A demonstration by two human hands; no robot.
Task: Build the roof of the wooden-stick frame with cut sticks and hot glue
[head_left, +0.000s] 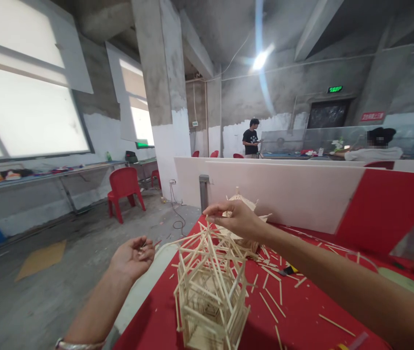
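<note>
A pavilion-like model of thin wooden sticks (210, 287) stands on the red tabletop in front of me, its roof sticks meeting at a peak. Above that peak, my right hand (230, 215) pinches a short wooden stick (207, 218) between thumb and fingers. The lower end of this piece is at the peak; whether it is fixed there I cannot tell. To the left of the model, my left hand (139, 253) is raised palm up with curled fingers. A thin reddish stick (157, 242) pokes out from them. Behind my right hand stands a second stick model (241, 199), partly hidden.
Loose sticks (272, 304) and a yellow-and-black cutter (289, 270) lie on the red table (301, 321). A white partition board (276, 189) edges the table's far side. One person (252, 139) stands beyond it; another (378, 146) sits right. A red chair (124, 187) is left.
</note>
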